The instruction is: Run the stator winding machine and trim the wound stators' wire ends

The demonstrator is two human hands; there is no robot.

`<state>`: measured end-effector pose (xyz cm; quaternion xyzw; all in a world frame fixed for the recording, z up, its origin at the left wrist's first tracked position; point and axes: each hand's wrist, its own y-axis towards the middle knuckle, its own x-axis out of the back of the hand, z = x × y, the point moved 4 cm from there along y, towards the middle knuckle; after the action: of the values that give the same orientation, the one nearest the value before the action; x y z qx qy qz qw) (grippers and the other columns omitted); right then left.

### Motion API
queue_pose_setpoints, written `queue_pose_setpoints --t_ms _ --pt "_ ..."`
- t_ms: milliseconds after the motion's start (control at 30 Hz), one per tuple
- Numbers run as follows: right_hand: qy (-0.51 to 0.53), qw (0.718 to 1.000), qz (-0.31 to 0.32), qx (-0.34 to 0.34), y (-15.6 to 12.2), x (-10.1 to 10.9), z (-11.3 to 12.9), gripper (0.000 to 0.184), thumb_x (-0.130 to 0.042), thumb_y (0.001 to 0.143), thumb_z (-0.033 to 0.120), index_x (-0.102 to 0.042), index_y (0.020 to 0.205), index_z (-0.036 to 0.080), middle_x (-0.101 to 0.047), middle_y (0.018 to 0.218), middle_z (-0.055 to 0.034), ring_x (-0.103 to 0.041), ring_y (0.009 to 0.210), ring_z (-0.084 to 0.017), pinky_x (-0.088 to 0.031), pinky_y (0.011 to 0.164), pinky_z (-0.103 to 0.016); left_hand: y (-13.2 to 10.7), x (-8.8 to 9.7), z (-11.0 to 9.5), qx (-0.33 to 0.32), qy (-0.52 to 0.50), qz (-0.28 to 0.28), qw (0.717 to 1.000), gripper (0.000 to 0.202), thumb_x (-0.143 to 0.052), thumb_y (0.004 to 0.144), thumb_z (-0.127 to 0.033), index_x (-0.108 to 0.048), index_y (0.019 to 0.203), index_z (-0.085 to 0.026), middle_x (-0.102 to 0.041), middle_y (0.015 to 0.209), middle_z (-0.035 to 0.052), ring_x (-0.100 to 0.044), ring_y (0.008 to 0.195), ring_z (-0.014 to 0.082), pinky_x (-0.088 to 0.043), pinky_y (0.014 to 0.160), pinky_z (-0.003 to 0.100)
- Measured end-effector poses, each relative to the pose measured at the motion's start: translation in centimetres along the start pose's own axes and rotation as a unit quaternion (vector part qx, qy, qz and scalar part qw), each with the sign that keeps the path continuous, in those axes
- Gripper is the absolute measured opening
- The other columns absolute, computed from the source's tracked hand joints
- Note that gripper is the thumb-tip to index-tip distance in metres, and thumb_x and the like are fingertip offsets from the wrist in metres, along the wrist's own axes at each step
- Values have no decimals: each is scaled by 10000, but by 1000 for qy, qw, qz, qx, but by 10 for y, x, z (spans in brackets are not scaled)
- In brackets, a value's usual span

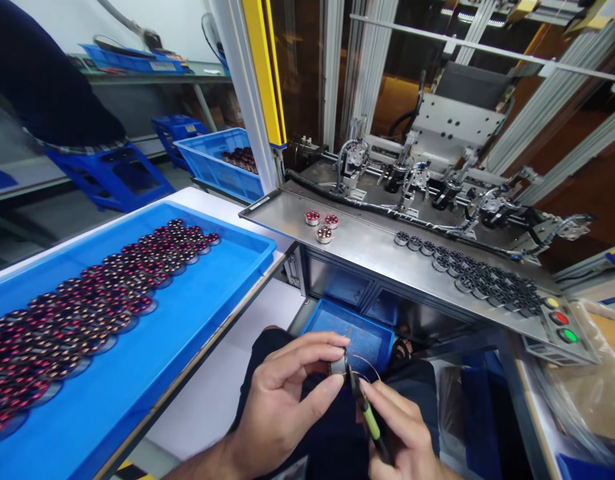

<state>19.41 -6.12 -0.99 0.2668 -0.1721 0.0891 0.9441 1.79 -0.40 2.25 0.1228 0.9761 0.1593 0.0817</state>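
Observation:
My left hand (292,393) is closed, pinching a small round motor stator (338,365) between thumb and fingers, partly hidden by them. A thin copper wire (370,363) loops out from it to the right. My right hand (405,433) grips wire cutters (371,420) with green and black handles. Their dark jaws meet the stator's right side, by the wire; whether the blades are closed on it I cannot tell. Both hands are above my lap. Several wound stators with red and copper coils (324,234) stand on the metal bench ahead.
A blue tray (227,300) at left carries rows of wound stators (97,300). Black unwound cores (482,277) line the metal bench (372,243) before a winding machine (437,167). Push buttons (560,317) sit at right. A blue bin (347,323) lies below; a person (52,80) is at far left.

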Motion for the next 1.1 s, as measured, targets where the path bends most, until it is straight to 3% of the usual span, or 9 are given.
queue_pose_setpoints --t_ms 200,333,467,700,867,967,1100 --pt "121 992 17 9 -3 -4 -4 713 -531 745 119 -473 1446 235 -633 758 -35 -544 590 -146 -467 527 -242 -3 2 1 -17 18 4 1000 357 -658 842 -48 -710 1093 -296 -729 1145 36 -673 1097 178 -582 877 233" --pt "93 996 5 -13 -2 -2 -4 722 -544 743 124 -467 1453 231 -628 937 -85 -612 765 -192 -539 657 -303 -4 3 0 -28 31 5 999 361 -662 832 -44 -706 1094 -289 -728 1143 36 -668 1103 179 -578 888 236" --pt "68 998 3 3 1 -1 1 778 -532 719 100 -433 1474 257 -601 979 -78 -606 833 -203 -552 742 -329 -6 2 -1 -37 41 15 998 392 -664 818 -27 -700 1110 -287 -726 1154 42 -668 1108 189 -581 888 245" --pt "45 999 -5 10 2 0 3 806 -503 676 97 -438 1465 247 -578 938 -66 -600 800 -193 -555 709 -312 -6 1 -6 -49 52 23 997 400 -666 805 -19 -708 1095 -291 -734 1140 42 -690 1058 187 -593 843 238" --pt "13 1000 -3 13 0 2 3 795 -500 650 77 -486 1435 204 -600 785 -39 -581 642 -173 -513 552 -268 -5 -1 -7 -55 63 22 996 402 -663 798 -11 -709 1094 -281 -737 1127 52 -701 1033 195 -600 828 247" --pt "-32 999 -19 -37 -4 6 -2 791 -506 637 52 -529 1410 220 -660 823 -57 -635 713 -197 -543 612 -281 -4 0 -6 -61 76 26 995 392 -660 804 -16 -702 1092 -278 -732 1123 56 -697 1041 197 -594 858 261" --pt "-20 985 -37 -169 -13 12 -17 787 -499 640 18 -550 1397 228 -692 942 -69 -667 798 -191 -574 732 -300 -4 3 -4 -111 107 62 986 375 -668 809 -24 -687 1107 -251 -655 1246 95 -688 1045 218 -583 920 340"
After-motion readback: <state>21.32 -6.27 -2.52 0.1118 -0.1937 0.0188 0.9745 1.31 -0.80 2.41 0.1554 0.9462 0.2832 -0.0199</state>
